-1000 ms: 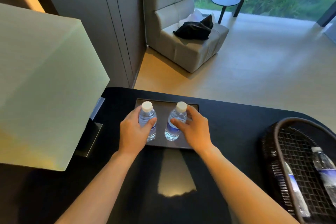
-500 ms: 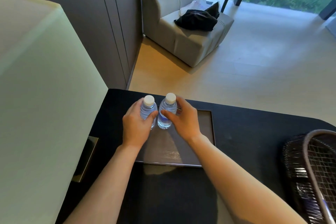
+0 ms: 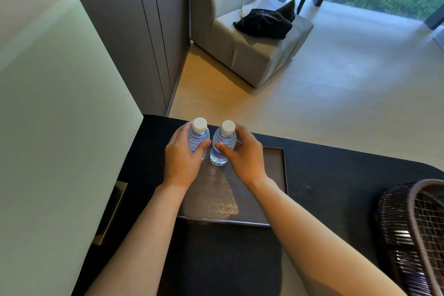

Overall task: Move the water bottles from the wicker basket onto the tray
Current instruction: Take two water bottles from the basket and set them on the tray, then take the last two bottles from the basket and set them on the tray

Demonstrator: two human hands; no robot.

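- We hold two small water bottles upright at the far left corner of the tray (image 3: pixel 274 170), which lies on a dark table (image 3: pixel 336 175).
- Our left hand (image 3: pixel 181 163) wraps the left bottle (image 3: pixel 198 138) around its ribbed body, thumb across the near side and fingers round the far side.
- Our right hand (image 3: pixel 245 158) holds the right bottle (image 3: pixel 224 143) the same way, thumb on the near face, fingers curled behind.
- The bottles stand just beside each other, white caps up. The right one's base appears to rest on the tray. The left one's base is hidden by our hand, so we cannot tell whether it is set down.
- We judge these bottles full, so moderately heavy for their size. The thin ribbed plastic should give a little under a squeeze, and the ribs offer purchase.
- The mid-body is the sound place to take hold. The cap is narrow and a grip there would let the bottle swing.
- Tall and narrow, they could tip if let go off-balance or knocked against each other.
- The basket (image 3: pixel 413 223) sits at the near right, well apart from the tray. Its contents are not visible from here.
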